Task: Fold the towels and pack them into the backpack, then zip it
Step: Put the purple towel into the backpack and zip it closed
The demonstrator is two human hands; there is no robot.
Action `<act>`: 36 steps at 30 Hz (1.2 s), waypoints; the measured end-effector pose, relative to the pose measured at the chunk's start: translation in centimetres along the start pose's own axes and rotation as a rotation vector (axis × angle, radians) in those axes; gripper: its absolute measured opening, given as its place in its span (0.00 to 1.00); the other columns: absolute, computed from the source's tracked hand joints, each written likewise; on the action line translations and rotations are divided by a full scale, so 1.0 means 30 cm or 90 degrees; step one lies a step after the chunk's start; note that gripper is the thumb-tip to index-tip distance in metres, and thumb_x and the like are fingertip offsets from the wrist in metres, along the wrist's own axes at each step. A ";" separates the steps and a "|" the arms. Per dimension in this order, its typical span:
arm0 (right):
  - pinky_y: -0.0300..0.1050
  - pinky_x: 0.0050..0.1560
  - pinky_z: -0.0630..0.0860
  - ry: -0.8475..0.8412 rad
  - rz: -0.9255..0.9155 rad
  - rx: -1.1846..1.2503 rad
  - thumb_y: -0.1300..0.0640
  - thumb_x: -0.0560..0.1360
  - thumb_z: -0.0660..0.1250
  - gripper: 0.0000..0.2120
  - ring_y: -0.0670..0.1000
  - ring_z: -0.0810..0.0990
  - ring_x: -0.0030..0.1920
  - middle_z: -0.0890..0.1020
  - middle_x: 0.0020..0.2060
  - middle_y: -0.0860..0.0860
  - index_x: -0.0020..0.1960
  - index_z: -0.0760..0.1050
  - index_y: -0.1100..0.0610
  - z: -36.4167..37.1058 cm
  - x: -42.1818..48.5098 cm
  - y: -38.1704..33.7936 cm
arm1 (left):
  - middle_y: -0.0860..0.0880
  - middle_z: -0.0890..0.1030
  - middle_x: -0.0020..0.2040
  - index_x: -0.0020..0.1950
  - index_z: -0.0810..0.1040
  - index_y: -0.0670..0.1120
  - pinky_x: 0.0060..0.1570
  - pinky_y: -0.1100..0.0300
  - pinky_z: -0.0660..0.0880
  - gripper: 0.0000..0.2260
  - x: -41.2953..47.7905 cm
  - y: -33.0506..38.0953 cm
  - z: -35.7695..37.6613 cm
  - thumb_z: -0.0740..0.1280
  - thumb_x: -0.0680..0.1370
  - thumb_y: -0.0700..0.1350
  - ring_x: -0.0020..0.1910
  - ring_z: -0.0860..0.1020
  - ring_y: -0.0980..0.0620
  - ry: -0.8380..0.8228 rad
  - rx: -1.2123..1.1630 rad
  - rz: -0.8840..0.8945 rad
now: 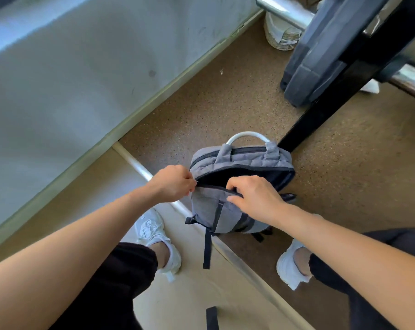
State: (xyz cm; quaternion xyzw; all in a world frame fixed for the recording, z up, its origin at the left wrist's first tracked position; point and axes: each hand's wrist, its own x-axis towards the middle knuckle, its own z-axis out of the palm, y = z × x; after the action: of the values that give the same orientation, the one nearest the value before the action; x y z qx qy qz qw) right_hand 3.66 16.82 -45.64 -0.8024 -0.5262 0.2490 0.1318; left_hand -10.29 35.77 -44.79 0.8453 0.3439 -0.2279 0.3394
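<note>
Steadying the soft, floppy backpack.
Left grip is pinching the zipper end; right grip is clutching its limp front panel.

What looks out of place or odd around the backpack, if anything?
Nothing is spilled or damaged. The backpack stands at the edge where the beige mat meets the brown floor, its main compartment open, and one black strap trails loose over the mat.

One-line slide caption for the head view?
Left hand pinches the zip at its end; right hand grips the open backpack by its front edge.
</note>
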 end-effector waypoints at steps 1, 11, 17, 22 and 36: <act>0.48 0.43 0.72 0.013 -0.008 0.012 0.49 0.77 0.71 0.08 0.53 0.79 0.47 0.76 0.41 0.44 0.52 0.77 0.51 0.016 0.001 -0.018 | 0.54 0.83 0.37 0.35 0.80 0.50 0.43 0.57 0.75 0.13 -0.006 0.008 0.003 0.64 0.79 0.45 0.40 0.80 0.50 -0.002 0.006 -0.004; 0.53 0.44 0.75 0.098 -0.039 0.173 0.54 0.70 0.76 0.12 0.56 0.79 0.44 0.80 0.42 0.50 0.51 0.78 0.55 0.103 0.156 -0.166 | 0.47 0.74 0.32 0.34 0.72 0.46 0.34 0.53 0.66 0.15 0.006 -0.015 0.030 0.61 0.80 0.49 0.37 0.75 0.41 0.092 0.095 0.050; 0.45 0.41 0.68 0.095 -0.017 0.141 0.57 0.72 0.73 0.04 0.55 0.80 0.42 0.81 0.37 0.50 0.46 0.83 0.54 0.134 0.214 -0.168 | 0.46 0.79 0.33 0.38 0.79 0.46 0.37 0.52 0.76 0.18 0.008 -0.060 0.008 0.60 0.74 0.58 0.36 0.76 0.41 0.161 0.203 0.152; 0.48 0.39 0.72 0.102 0.004 0.170 0.54 0.75 0.70 0.08 0.53 0.79 0.38 0.83 0.34 0.52 0.41 0.83 0.56 0.132 0.229 -0.151 | 0.56 0.85 0.46 0.49 0.83 0.58 0.46 0.51 0.81 0.20 0.006 -0.073 -0.043 0.61 0.64 0.64 0.46 0.82 0.48 0.107 0.210 0.142; 0.48 0.36 0.75 0.207 0.149 0.171 0.50 0.73 0.72 0.21 0.54 0.77 0.31 0.74 0.22 0.51 0.26 0.72 0.59 0.075 0.212 -0.129 | 0.46 0.77 0.40 0.43 0.76 0.47 0.39 0.54 0.69 0.14 0.071 -0.098 0.116 0.65 0.82 0.56 0.46 0.80 0.38 0.114 0.320 0.144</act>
State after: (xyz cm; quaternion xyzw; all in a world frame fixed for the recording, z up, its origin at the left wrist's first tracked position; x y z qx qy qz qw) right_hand 1.49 24.07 -47.37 -0.8627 -0.3637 0.1979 0.2903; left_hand -11.57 35.69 -49.65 0.9528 0.2087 -0.1909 0.1105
